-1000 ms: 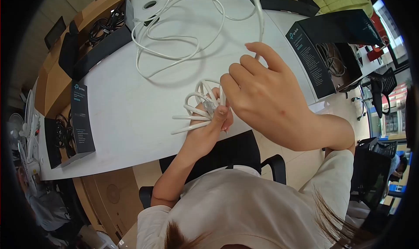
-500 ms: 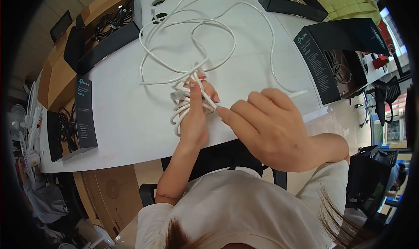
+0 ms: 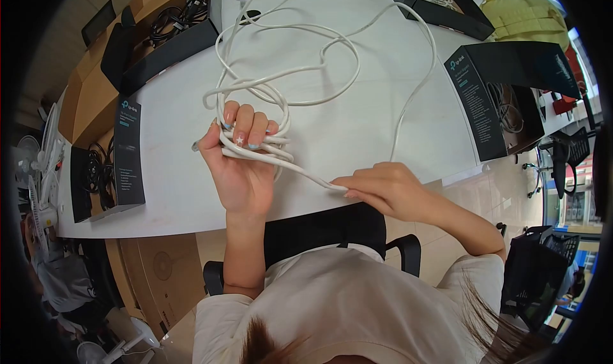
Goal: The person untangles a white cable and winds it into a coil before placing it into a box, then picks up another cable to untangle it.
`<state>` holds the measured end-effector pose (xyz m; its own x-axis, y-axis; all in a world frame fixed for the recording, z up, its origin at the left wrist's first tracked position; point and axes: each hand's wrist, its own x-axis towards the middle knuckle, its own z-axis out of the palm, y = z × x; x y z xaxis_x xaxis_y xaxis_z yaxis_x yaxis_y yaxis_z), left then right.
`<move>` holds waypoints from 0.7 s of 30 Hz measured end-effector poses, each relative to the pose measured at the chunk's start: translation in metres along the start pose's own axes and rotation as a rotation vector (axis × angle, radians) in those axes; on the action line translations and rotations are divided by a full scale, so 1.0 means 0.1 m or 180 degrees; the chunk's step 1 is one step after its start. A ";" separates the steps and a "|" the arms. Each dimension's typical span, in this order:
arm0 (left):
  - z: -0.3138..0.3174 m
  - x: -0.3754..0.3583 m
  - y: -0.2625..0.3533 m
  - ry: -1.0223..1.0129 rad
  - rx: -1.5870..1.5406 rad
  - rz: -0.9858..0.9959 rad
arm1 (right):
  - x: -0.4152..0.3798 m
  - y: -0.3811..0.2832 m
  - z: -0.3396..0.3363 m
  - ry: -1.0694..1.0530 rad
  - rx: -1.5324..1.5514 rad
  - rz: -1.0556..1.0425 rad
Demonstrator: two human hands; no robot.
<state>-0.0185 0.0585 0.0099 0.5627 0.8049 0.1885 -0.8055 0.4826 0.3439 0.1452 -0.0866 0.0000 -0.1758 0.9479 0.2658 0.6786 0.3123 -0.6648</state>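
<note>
My left hand is closed around a loosely wound bundle of white network cable, palm up, with the fingers curled over the loops. A small plug pokes out beside the thumb. To the right, my right hand pinches a strand of the same cable between thumb and fingers. That strand runs taut from the bundle. Beyond both hands, long loose loops of the cable spread over the white table.
Black boxes with dark cables, one at far left and one at near left, flank the table. On the right stand a box with coiled cable, another with white cable, and a yellow-green bag. A black chair is by the front edge.
My left hand has turned palm up and moved left with the bundle. My right hand has moved down, drawing a strand out straight from it. The loose loops have shifted on the table.
</note>
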 end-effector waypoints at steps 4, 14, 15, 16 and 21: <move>-0.02 -0.02 0.02 -0.0012 -0.0125 -0.0043 | 0.05 0.07 -0.03 -0.0268 0.0300 0.0040; -0.06 -0.03 0.05 -0.0009 0.0178 0.0057 | 0.06 -0.05 -0.12 -0.0618 0.0484 -0.0007; -0.04 -0.03 0.04 0.0087 0.0188 0.0014 | 0.07 -0.09 -0.14 -0.0767 0.0436 0.0081; 0.00 -0.03 0.05 0.0183 0.0197 -0.0031 | 0.06 -0.10 -0.15 -0.0797 0.0412 0.0077; -0.04 -0.04 0.04 0.0004 -0.0245 -0.0230 | 0.04 -0.04 -0.18 -0.0625 0.0057 0.0234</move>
<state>-0.0253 0.0584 0.0068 0.6198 0.7673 0.1647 -0.7746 0.5645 0.2850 0.1547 -0.0848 0.0164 -0.2631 0.9618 0.0760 0.6823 0.2412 -0.6901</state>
